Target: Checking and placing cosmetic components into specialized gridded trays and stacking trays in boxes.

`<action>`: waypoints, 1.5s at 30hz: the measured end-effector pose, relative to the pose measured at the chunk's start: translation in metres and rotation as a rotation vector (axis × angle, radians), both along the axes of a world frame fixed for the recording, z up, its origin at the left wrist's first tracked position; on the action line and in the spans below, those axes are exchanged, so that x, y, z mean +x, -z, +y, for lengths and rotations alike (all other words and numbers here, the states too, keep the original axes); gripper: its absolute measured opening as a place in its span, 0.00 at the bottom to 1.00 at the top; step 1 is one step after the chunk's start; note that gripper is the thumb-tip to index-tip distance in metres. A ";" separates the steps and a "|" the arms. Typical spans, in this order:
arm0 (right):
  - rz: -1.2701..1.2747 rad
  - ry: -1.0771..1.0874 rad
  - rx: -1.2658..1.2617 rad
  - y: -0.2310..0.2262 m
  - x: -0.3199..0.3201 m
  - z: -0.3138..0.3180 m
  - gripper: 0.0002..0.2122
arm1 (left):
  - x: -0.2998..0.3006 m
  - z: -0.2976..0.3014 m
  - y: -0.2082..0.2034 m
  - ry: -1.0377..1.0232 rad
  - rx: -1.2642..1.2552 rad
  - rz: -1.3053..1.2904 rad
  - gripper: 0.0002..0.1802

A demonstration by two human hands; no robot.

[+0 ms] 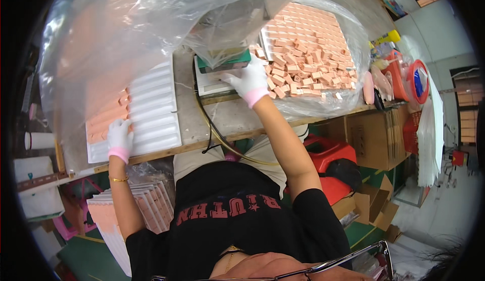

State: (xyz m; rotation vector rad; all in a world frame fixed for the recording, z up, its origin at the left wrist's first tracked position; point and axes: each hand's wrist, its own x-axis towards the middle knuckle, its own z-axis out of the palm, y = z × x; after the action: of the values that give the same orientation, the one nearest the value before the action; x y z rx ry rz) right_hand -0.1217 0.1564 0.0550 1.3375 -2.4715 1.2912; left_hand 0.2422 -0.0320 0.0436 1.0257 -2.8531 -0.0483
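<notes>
Beside the green block [226,62], the right hand [250,79] hides its fingers' hold; the left hand's [120,136] I cannot tell.

The right hand [248,80], in a white glove with a pink cuff [255,97], is at the lower right of the green block [224,63]. Its thumb [230,79] reaches left just below the block, and the other fingers point away from the body, partly hidden. The right forearm [281,137] slants up toward the block, the elbow bent. Well to the block's lower left, the gloved left hand [120,136] is palm down, fingers bent; its grip cannot be made out. The left forearm [125,200] rises steeply, the wrist nearly straight. The torso [227,215] faces the block.
</notes>
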 end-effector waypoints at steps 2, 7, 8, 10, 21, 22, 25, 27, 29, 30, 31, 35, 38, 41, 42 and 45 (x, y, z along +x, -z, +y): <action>0.227 0.033 0.057 -0.003 -0.019 0.026 0.14 | 0.005 -0.010 0.005 -0.019 0.007 0.037 0.13; 0.368 0.156 0.430 -0.009 -0.034 0.078 0.12 | -0.011 -0.002 -0.007 -0.084 0.069 0.261 0.13; 0.450 0.134 0.445 -0.005 -0.033 0.081 0.13 | -0.028 0.007 -0.007 -0.028 0.231 0.461 0.13; 0.532 0.099 0.447 0.006 -0.037 0.081 0.14 | -0.078 0.031 -0.007 0.076 0.524 0.716 0.15; -0.059 -0.486 0.011 -0.032 0.021 0.058 0.14 | -0.196 0.105 -0.007 0.114 1.642 0.731 0.20; 0.065 -0.529 0.083 -0.036 0.019 0.058 0.14 | -0.195 0.106 -0.012 0.111 1.582 0.679 0.20; 0.191 -0.628 0.128 -0.037 0.023 0.056 0.15 | -0.186 0.108 -0.014 0.106 1.590 0.633 0.19; -0.167 -0.597 0.035 -0.031 0.025 0.061 0.19 | -0.192 0.113 -0.007 0.104 1.715 0.709 0.20; -0.560 -0.496 -0.067 -0.033 0.031 0.065 0.27 | -0.200 0.122 0.004 0.143 1.875 0.878 0.22; -0.794 -0.518 -0.109 -0.015 0.028 0.068 0.24 | -0.202 0.129 0.007 0.204 1.977 0.942 0.23; -0.542 -0.528 -0.082 0.002 0.028 0.062 0.21 | -0.201 0.131 0.010 0.182 1.938 0.979 0.24; 0.038 -0.183 -0.060 0.001 0.025 0.032 0.15 | -0.148 0.105 0.006 0.004 1.153 0.843 0.24; 0.223 -0.050 0.173 0.003 -0.003 0.014 0.15 | -0.068 0.031 -0.009 0.066 0.136 0.358 0.11; -0.338 -0.104 -0.021 -0.010 -0.001 -0.012 0.15 | -0.020 -0.008 -0.014 -0.152 -0.087 -0.011 0.15; -0.406 -0.132 -0.126 0.005 -0.006 -0.017 0.18 | -0.015 -0.013 -0.011 -0.144 -0.115 0.002 0.15; -0.106 -0.031 0.007 0.016 -0.010 -0.021 0.21 | -0.009 -0.026 0.003 -0.129 -0.046 -0.095 0.18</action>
State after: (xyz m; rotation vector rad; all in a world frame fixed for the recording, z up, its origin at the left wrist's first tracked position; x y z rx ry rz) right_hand -0.1312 0.1349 0.0393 1.3489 -2.5352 1.3966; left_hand 0.2335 -0.0585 0.0408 1.2313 -2.8481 0.0790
